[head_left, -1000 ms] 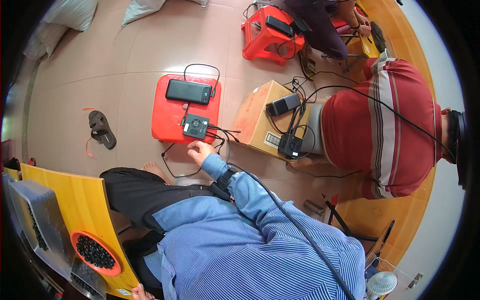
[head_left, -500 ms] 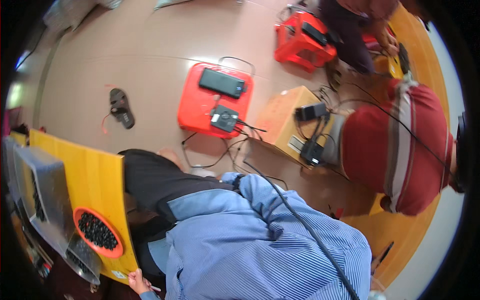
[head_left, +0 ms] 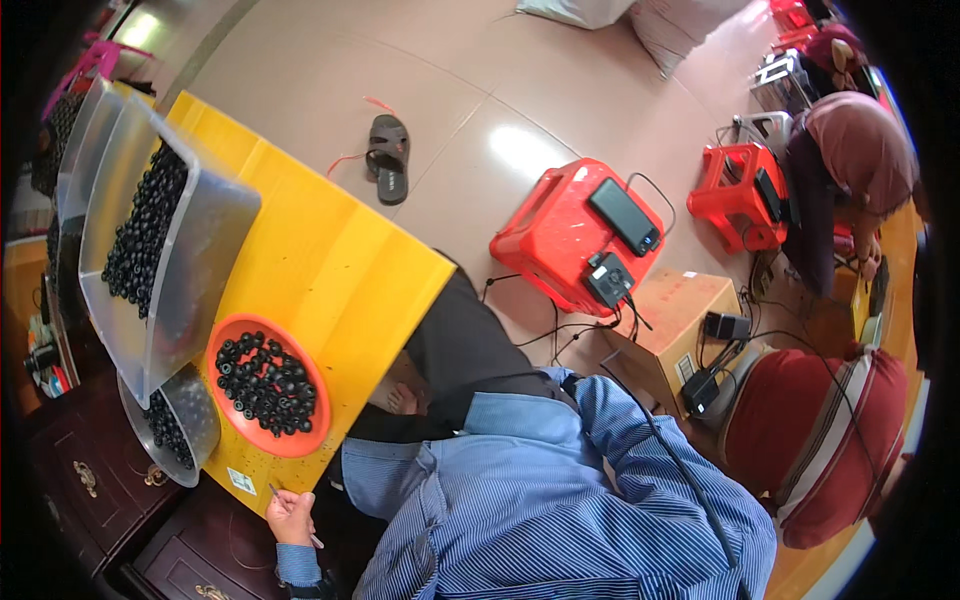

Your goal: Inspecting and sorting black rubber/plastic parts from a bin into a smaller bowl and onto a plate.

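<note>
My left hand (head_left: 290,518) is closed at the near corner of the yellow tabletop (head_left: 330,270). Out of its fist stick both ends of a slim, light-coloured tool (head_left: 318,541), too small to name more exactly. Farther up the board from this hand is a round orange dish (head_left: 322,400) holding many small black ring-shaped parts (head_left: 262,385). My right arm (head_left: 640,425), in a blue striped sleeve with a dark band at the wrist, bends across my lap. The hand at its end is hidden.
Clear plastic bins (head_left: 215,240) of black parts line the table's far side, with a smaller tub (head_left: 205,410) below. A red stool (head_left: 530,220) carries a power bank (head_left: 622,215). Beside it are a cardboard box (head_left: 665,310), cables, a sandal (head_left: 388,160) and a person in red (head_left: 800,440).
My view has swung left, so the table, dish and bins appear larger and farther into the picture. My left hand still grips the slim tool at the table corner.
</note>
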`<state>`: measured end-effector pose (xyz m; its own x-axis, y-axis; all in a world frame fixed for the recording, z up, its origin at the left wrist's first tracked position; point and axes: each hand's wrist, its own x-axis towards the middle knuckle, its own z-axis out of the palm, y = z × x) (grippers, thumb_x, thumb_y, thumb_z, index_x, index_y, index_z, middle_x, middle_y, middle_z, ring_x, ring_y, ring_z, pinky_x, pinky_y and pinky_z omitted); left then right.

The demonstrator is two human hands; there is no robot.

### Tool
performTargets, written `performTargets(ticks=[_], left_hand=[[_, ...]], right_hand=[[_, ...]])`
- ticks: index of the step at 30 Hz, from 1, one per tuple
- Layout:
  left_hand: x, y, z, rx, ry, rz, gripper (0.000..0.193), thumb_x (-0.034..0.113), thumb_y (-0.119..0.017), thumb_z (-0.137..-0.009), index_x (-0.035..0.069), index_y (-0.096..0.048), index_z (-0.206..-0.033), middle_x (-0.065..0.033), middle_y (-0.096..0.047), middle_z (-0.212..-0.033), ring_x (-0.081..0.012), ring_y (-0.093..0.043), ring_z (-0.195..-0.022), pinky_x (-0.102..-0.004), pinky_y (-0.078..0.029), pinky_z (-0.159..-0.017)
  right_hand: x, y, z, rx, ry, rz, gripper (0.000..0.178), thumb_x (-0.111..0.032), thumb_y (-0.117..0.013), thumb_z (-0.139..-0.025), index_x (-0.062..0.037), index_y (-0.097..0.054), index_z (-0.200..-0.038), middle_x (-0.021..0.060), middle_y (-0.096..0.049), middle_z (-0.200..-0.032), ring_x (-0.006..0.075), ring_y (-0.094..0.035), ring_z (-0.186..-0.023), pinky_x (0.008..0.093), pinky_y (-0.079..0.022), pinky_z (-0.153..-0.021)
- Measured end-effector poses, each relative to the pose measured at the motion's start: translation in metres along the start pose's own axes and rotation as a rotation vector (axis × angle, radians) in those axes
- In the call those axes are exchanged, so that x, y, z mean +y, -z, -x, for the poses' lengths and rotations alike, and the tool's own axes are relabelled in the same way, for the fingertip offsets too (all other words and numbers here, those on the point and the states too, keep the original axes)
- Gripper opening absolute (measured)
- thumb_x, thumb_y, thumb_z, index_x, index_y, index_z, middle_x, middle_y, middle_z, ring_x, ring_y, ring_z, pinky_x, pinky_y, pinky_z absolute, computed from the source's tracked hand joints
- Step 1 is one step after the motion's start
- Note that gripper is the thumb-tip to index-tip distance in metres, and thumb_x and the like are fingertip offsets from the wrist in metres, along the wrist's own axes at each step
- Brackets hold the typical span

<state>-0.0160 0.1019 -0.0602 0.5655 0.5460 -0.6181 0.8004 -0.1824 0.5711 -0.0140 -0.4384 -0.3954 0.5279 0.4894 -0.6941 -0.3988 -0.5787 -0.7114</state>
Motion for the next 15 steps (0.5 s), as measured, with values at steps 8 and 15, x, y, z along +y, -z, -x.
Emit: performTargets(ticks=[8, 15], left_hand=[[-0.002, 0.0, 0.002, -0.071, 0.117, -0.044, 0.028, 0.005, -0.076, -0.075, 0.007, -0.049, -0.073, 0.002, -0.049, -0.056, -0.0052, -0.044, -0.042, -0.0216, -0.037, -0.04], [-0.018, 0.002, 0.002, -0.077, 0.038, -0.081, 0.028, 0.005, -0.079, -0.072, 0.008, -0.051, -0.072, 0.0053, -0.048, -0.06, -0.0036, -0.043, -0.052, -0.0211, -0.039, -0.051]], right_hand=[[0.011, 0.027, 0.002, 0.136, -0.101, 0.038, 0.045, -0.041, -0.058, -0.091, -0.0088, -0.062, -0.122, 0.0158, -0.066, -0.118, 0.0284, -0.063, -0.108, 0.0392, -0.048, -0.092], [0.038, 0.027, 0.021, 0.277, -0.161, 0.015, 0.045, -0.04, -0.058, -0.091, -0.008, -0.062, -0.122, 0.0161, -0.067, -0.117, 0.028, -0.063, -0.108, 0.039, -0.048, -0.092]])
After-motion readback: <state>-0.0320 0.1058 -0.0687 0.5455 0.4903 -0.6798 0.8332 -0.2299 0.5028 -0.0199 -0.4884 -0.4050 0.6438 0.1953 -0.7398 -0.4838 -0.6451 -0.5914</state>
